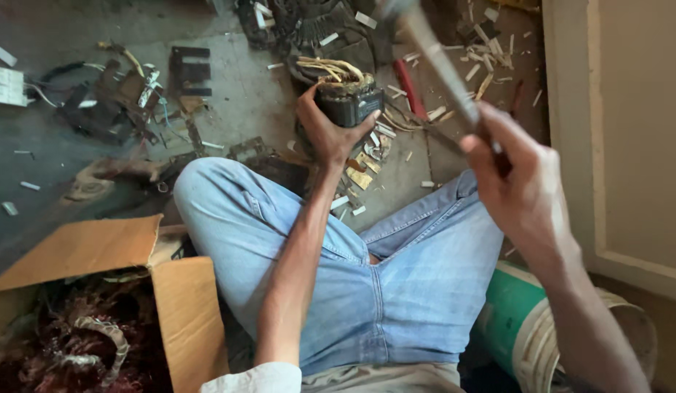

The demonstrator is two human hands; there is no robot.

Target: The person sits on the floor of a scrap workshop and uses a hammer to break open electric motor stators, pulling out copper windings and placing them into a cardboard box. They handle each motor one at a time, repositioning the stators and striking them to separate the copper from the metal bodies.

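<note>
Nearest me, my right hand (523, 185) has its fingers curled tight around a hammer handle (443, 65), which rises blurred up and away from the knuckles. Farther out, my left hand (325, 129) wraps its fingers around a dark wound coil block (345, 98) on the floor (236, 94), thumb on its near side. Beyond the fingertips lie scraps (483, 65).

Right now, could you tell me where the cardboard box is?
The cardboard box sits open at the lower left of the head view, beside the person's left knee.
</note>
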